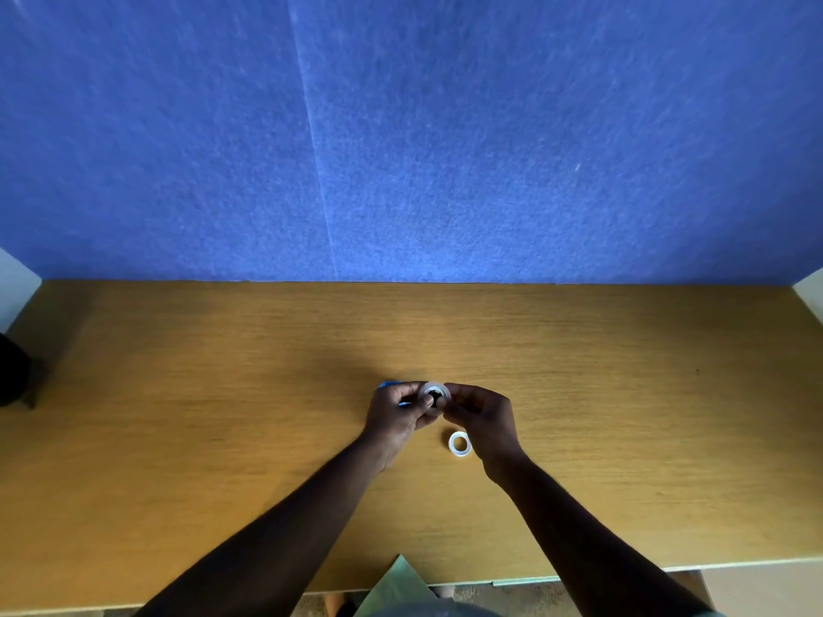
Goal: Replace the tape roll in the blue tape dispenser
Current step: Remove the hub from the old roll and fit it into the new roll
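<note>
A clear tape roll (434,393) with a black hub in its middle is held up between both hands over the desk. My left hand (395,416) pinches its left side, and my right hand (483,418) pinches its right side. The blue tape dispenser (388,385) shows only as a blue sliver behind my left hand; the rest is hidden. A second clear tape roll (460,443) lies flat on the wooden desk (623,416), just below my right hand.
A blue felt partition (401,135) rises along the desk's far edge. A dark object (13,371) stands at the far left edge. The desk's near edge runs along the bottom, with green clothing (396,590) below it.
</note>
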